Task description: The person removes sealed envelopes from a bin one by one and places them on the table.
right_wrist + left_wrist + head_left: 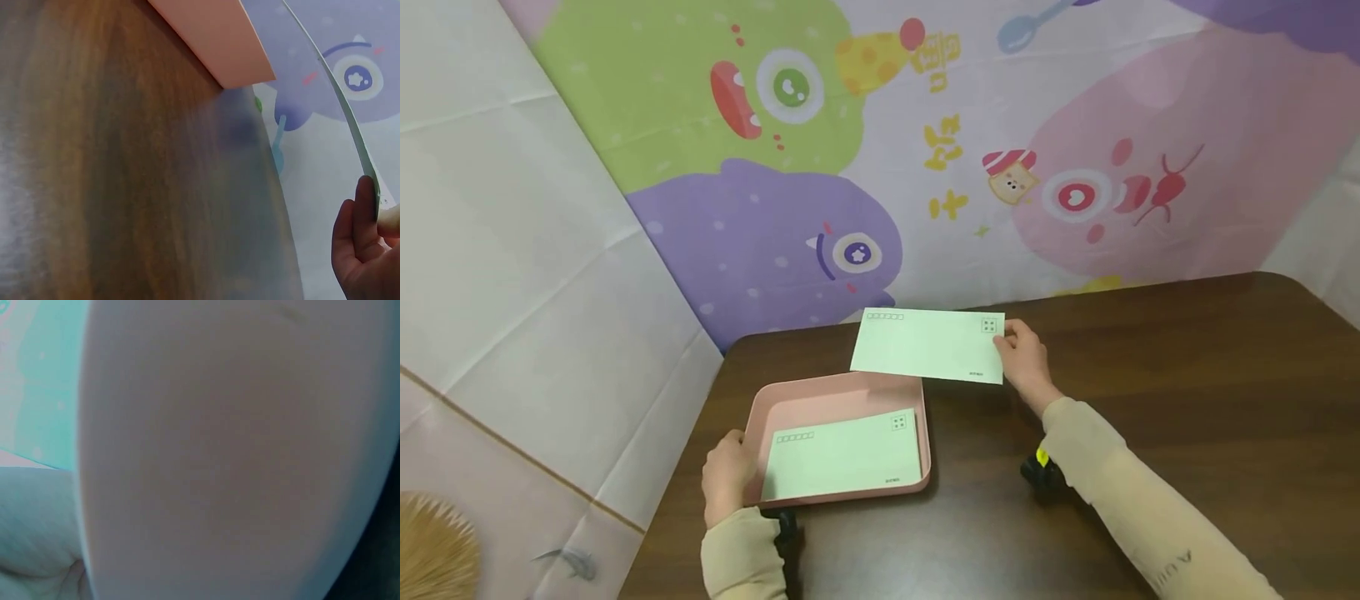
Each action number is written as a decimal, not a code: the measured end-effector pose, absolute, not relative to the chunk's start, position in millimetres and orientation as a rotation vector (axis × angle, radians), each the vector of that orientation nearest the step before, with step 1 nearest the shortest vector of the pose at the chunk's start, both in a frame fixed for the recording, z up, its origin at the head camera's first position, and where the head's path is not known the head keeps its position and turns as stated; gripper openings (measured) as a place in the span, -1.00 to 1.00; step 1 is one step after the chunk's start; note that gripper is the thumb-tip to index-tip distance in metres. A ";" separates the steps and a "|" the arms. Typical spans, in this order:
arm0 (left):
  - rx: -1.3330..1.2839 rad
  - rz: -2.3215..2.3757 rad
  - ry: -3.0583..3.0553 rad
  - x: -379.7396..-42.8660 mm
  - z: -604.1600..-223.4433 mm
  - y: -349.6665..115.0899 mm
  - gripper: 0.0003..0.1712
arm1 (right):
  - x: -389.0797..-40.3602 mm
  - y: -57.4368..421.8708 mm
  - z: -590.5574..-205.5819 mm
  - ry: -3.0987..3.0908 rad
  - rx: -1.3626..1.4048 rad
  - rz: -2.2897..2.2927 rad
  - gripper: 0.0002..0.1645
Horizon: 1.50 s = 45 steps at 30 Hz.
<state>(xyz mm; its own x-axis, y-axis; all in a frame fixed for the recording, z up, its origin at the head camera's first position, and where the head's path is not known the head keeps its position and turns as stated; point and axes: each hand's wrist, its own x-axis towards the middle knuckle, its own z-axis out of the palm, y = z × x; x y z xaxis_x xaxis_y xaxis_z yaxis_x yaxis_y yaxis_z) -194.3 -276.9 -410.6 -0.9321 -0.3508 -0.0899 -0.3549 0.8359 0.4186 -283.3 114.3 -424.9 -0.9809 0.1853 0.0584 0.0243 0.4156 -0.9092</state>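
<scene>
My right hand pinches a pale green envelope at its right edge, thumb on the near face and fingers behind. The envelope is raised, its lower edge overlapping the back right rim of a pink tray in the head view. Edge-on, the same envelope shows as a thin strip in the right wrist view. Inside the tray another envelope lies face up along the near side. My left hand grips the tray's left rim; the tray's pale wall fills most of the left wrist view, hiding the fingers.
The tray stands on a dark brown wooden table, towards its left end. Behind the table hangs a cloth printed with cartoon monsters. A white cloth wall runs down the left side.
</scene>
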 end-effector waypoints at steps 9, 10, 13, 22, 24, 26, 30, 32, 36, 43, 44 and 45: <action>-0.603 0.689 3.008 -195.0 -408.7 -273.8 -0.58 | -301.1 113.4 -426.7 -2.501 -0.272 1.631 -0.64; -0.607 0.692 3.005 -195.3 -408.8 -274.0 -0.57 | -302.9 113.2 -427.0 -2.502 -0.283 1.634 -0.63; -0.612 0.696 2.999 -195.4 -409.5 -274.5 -0.57 | -308.0 112.3 -428.6 -2.501 -0.307 1.638 -0.61; -0.603 0.669 3.005 -197.3 -415.2 -273.4 -0.59 | -320.4 112.4 -442.1 -2.535 -0.331 1.622 -0.61; -0.607 0.672 3.002 -198.3 -416.4 -272.9 -0.60 | -322.1 113.5 -445.4 -2.556 -0.321 1.603 -0.60; -0.615 0.680 2.997 -198.9 -417.2 -272.6 -0.60 | -322.3 114.2 -447.6 -2.579 -0.303 1.584 -0.60; -0.626 0.693 3.000 -199.6 -418.2 -271.6 -0.59 | -322.8 114.5 -451.3 -2.626 -0.250 1.536 -0.60; -0.633 0.702 2.998 -199.7 -418.4 -271.0 -0.58 | -323.1 114.2 -452.6 -2.640 -0.227 1.514 -0.60; -0.641 0.705 2.992 -199.2 -417.5 -270.5 -0.58 | -323.9 113.8 -455.3 -2.670 -0.212 1.498 -0.58; -0.630 0.689 3.009 -198.3 -413.8 -273.5 -0.59 | -323.8 109.0 -455.5 -2.684 -0.171 1.496 -0.52; -0.629 0.692 3.007 -198.3 -413.4 -273.9 -0.59 | -323.8 108.3 -455.0 -2.686 -0.163 1.494 -0.51; -0.630 0.698 3.002 -198.3 -413.1 -274.1 -0.59 | -323.5 107.9 -454.5 -2.692 -0.150 1.495 -0.49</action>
